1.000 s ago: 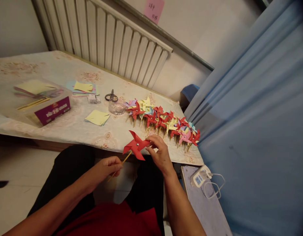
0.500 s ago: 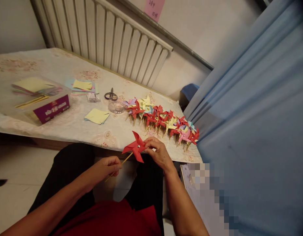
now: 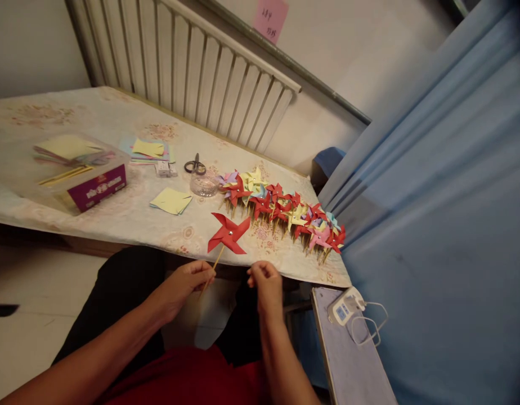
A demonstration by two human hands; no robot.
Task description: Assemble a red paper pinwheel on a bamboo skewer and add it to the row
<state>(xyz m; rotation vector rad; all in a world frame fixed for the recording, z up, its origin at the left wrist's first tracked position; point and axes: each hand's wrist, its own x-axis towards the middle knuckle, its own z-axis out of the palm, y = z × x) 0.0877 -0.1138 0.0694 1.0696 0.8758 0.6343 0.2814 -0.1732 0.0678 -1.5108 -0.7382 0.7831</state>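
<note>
A red paper pinwheel (image 3: 229, 233) on a thin wooden stick stands tilted over the table's front edge. My left hand (image 3: 191, 281) pinches its stick below the blades. My right hand (image 3: 265, 284) is apart from the pinwheel, to its lower right, with fingers curled in and nothing visible in them. Beyond, on the table, many finished pinwheels (image 3: 281, 211) in red, yellow, pink, purple and blue stand in a long cluster. A stack of cut paper squares (image 3: 171, 201), yellow on top, lies to the left of the held pinwheel.
On the flowered tablecloth (image 3: 116, 225) are scissors (image 3: 195, 164), a clear round dish (image 3: 204, 184), more cut papers (image 3: 148, 148), a small box (image 3: 165, 169) and a plastic bin (image 3: 97, 188) holding papers and sticks. At right, a white device with a cable (image 3: 346, 306) lies on a bench beside the blue curtain (image 3: 445, 214).
My right hand has let go of the pinwheel's blade and moved down. The pinwheel has risen, its blades turned, still in my left hand. The view has shifted slightly.
</note>
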